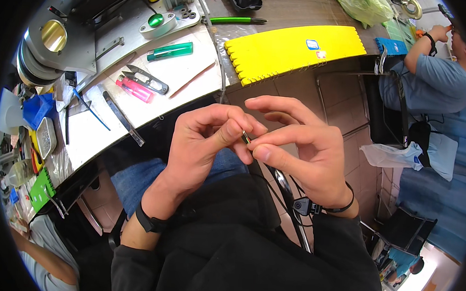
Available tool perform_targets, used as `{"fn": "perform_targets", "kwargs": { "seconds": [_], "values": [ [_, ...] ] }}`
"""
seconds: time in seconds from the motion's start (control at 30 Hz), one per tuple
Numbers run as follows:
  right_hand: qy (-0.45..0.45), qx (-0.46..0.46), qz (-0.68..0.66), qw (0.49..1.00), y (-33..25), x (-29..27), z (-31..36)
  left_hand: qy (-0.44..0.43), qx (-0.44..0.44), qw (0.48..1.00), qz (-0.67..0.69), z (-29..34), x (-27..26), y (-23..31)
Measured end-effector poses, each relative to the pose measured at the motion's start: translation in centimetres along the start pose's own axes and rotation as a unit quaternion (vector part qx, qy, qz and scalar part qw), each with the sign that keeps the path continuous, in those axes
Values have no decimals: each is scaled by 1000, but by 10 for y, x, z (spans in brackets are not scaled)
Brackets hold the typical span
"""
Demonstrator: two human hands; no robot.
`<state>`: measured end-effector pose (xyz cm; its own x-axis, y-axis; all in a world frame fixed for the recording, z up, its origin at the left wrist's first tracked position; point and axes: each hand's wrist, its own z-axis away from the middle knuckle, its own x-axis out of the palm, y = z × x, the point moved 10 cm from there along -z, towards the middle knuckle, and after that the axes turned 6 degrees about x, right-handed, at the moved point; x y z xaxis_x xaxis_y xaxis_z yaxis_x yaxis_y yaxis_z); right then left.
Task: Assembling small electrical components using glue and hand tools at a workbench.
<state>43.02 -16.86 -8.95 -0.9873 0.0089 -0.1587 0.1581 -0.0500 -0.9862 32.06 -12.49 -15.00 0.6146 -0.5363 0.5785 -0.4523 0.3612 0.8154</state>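
Hands raised over lap | left hand [204, 144] and right hand [301, 149] fingertips pinch one small dark part [245, 138] | wrists bent inward

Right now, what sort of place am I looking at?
Probably a small assembly or craft workshop: a cluttered white workbench with grey thread snips, a serrated yellow plastic board, and another person working nearby. Both hands pinch a tiny part.

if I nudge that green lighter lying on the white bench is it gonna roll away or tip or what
The green lighter lies flat on its long side on the white bench, so tipping looks unlikely. Its body seems flattish rather than round, so a nudge would probably slide or spin it, not roll it. It looks like glossy translucent plastic, likely light and a little slippery to pick up.
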Motion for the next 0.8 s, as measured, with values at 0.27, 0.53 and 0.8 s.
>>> {"fn": "perform_targets", "kwargs": {
  "seconds": [0.27,0.53,0.8],
  "values": [
    [23,23,-81,996,8,-2,-2,-6,-26,999,29,-5,1,-3],
    [28,30,-115,993,10,-2,-3,-7,-12,1000,15,-6,-1,-3],
    [35,43,-120,991,14,-3,-2,-4,-10,1000,1,-7,0,-2]
  ]
}}
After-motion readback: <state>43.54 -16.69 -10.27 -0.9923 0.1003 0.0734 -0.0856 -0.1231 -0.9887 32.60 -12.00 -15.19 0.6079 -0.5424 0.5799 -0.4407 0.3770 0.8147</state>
